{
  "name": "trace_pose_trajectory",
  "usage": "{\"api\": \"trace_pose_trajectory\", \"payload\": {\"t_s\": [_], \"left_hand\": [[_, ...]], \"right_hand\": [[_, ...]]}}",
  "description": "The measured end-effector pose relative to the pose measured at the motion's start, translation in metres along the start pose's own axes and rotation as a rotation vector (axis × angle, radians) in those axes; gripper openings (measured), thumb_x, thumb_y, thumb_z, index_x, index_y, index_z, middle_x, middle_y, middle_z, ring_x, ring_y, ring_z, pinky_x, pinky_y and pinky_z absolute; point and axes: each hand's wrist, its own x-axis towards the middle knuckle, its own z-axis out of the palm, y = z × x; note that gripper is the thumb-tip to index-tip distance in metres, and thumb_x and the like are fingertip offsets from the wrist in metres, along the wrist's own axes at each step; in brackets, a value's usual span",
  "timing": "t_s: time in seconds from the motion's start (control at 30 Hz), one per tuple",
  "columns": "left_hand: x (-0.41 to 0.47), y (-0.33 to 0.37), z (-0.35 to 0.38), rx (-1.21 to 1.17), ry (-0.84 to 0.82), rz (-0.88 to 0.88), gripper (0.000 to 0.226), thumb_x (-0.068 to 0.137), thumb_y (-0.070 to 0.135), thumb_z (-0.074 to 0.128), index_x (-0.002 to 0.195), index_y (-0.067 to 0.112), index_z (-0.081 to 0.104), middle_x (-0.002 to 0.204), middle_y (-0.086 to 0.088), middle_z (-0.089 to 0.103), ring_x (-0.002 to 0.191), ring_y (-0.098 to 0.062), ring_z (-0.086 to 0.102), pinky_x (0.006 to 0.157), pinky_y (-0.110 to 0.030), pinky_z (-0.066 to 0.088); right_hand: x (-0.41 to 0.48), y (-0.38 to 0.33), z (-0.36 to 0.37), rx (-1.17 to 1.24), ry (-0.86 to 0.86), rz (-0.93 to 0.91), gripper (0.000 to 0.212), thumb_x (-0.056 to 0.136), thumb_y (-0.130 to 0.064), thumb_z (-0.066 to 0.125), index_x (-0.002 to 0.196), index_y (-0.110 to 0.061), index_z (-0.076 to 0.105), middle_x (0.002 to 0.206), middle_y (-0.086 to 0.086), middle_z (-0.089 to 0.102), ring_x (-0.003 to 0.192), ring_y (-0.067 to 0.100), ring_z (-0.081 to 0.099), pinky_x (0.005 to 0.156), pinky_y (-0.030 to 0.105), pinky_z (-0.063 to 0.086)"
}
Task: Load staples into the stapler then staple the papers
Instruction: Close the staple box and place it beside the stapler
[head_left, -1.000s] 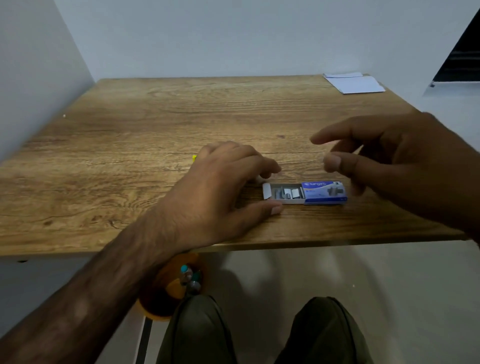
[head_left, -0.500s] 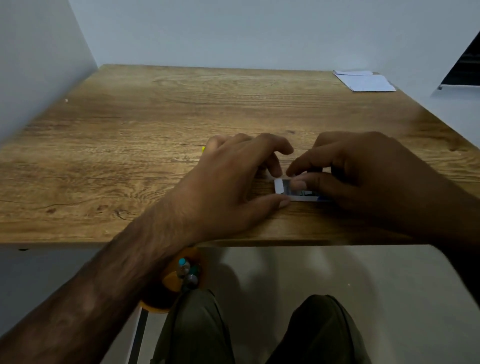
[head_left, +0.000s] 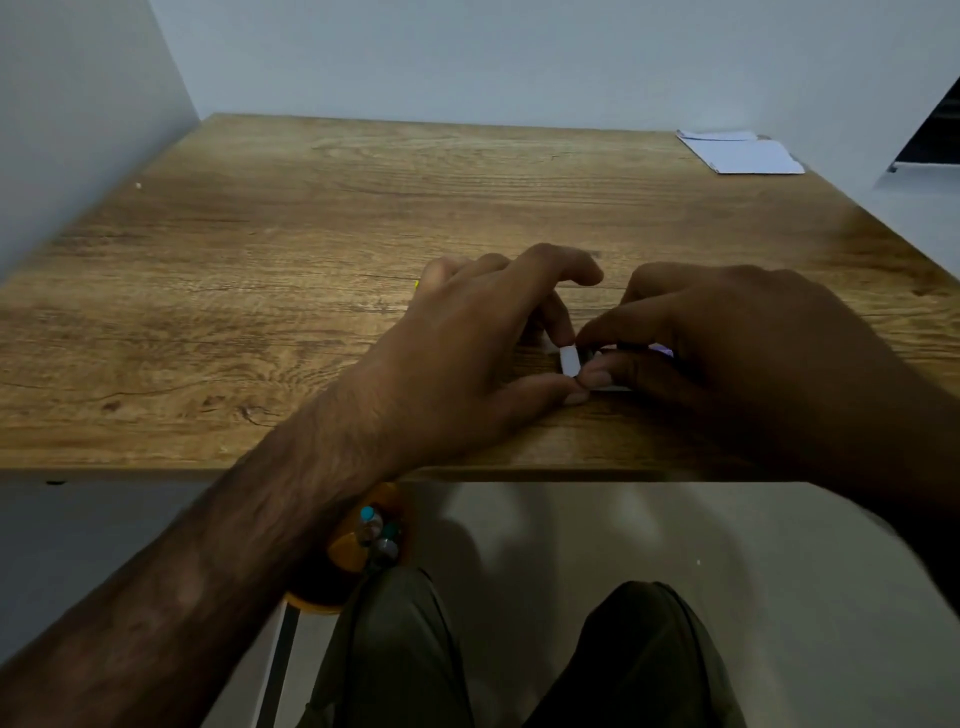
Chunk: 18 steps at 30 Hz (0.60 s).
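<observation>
A small staple box lies near the wooden table's (head_left: 311, 234) front edge; only its white tray end (head_left: 570, 360) and a sliver of blue sleeve show between my hands. My left hand (head_left: 478, 353) rests on the table with thumb and forefinger pinching the white tray end. My right hand (head_left: 737, 353) covers the rest of the box, thumb and forefinger closed on it beside the tray opening. The staples are hidden under my fingers. White papers (head_left: 748, 156) lie at the far right corner. A tiny yellow tip (head_left: 417, 283) peeks out beyond my left hand; no stapler is clearly visible.
Walls close the table at the left and back. An orange holder with pens (head_left: 363, 545) sits below the table's front edge beside my knees (head_left: 395, 649). A dark opening (head_left: 935, 135) is at the far right.
My right hand came in from the right and closed over the staple box, hiding its blue sleeve. My left fingers shifted onto the white tray end. The view moved slightly closer.
</observation>
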Motion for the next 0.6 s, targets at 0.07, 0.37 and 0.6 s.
{"api": "trace_pose_trajectory", "payload": {"t_s": [0.07,0.37,0.6], "left_hand": [[0.000,0.000,0.000,0.007,-0.001,-0.003,0.067,0.083,0.036,0.078,0.140,0.024,0.045,0.108,0.014,0.067,0.110,-0.009,0.061,0.110,-0.054,0.037],[0.000,-0.002,0.001,0.076,0.011,0.011,0.048,0.084,0.042,0.076,0.126,0.029,0.057,0.109,0.017,0.068,0.110,-0.006,0.059,0.109,-0.049,0.035],[0.000,-0.003,0.001,0.134,0.013,0.048,0.029,0.086,0.049,0.067,0.107,0.029,0.069,0.108,0.013,0.068,0.113,-0.009,0.057,0.103,-0.040,0.033]], "right_hand": [[-0.001,0.004,-0.001,0.056,0.026,-0.015,0.054,0.078,-0.062,0.035,0.121,-0.048,0.066,0.105,-0.013,0.060,0.077,0.010,0.050,0.062,0.030,0.036],[-0.029,0.072,-0.004,0.416,0.196,0.072,0.034,0.086,-0.078,0.048,0.111,-0.061,0.063,0.096,-0.029,0.064,0.071,0.008,0.063,0.059,0.037,0.052],[-0.045,0.083,0.007,0.488,0.020,0.112,0.048,0.077,-0.087,0.050,0.118,-0.064,0.056,0.104,-0.032,0.064,0.080,0.001,0.065,0.052,0.024,0.049]]}}
